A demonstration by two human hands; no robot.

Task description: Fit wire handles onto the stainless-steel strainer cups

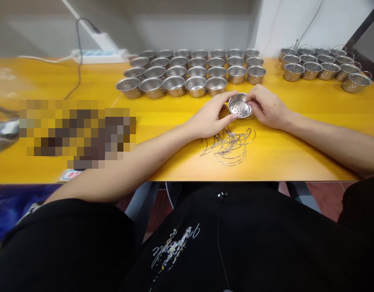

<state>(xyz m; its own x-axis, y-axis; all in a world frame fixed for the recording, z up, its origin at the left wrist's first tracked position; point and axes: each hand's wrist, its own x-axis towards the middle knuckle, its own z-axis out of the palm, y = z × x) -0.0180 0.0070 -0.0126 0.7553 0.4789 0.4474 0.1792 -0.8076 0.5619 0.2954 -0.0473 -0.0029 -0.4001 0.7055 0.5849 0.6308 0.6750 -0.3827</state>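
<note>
A small perforated metal cup is tilted so its holed bottom shows, held between both hands above the yellow table. My left hand grips its left side, thumb at the near rim and fingers at the far rim. At the right rim, my right hand is closed in a pinch; a thin wire handle seems to run from its fingers across the cup, though its ends are hard to make out. Just below the hands lies a loose pile of curved wire handles.
Rows of perforated metal cups without visible handles stand along the back. Cups with wire handles are grouped at the back right. A white power strip with cables lies at the back left. A pixelated patch covers part of the left side.
</note>
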